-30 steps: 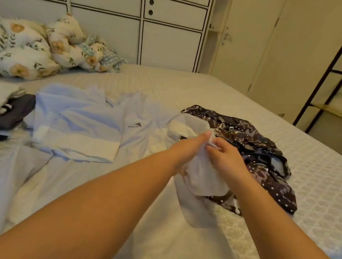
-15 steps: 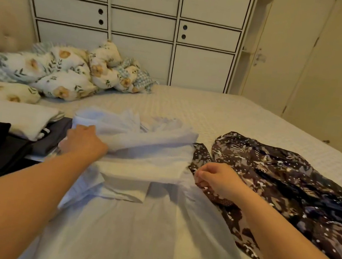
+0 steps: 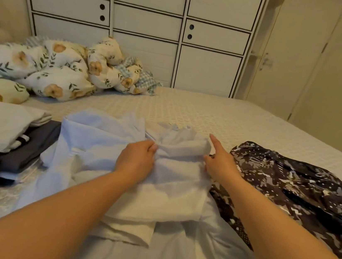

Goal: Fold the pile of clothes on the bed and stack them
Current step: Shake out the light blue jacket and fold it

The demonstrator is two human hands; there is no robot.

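Both my hands rest on the pale blue garment (image 3: 103,142) on the bed (image 3: 211,115): left hand (image 3: 136,160) pinches a fold, right hand (image 3: 220,165) grips its edge, forefinger straight. Patterned dark garment (image 3: 299,189) lies beside.

No readable text, label, brand, number or sign anywhere. Only patterns, no lettering, on the dark printed garment (image 3: 301,190) and the flowered bedding (image 3: 49,70).
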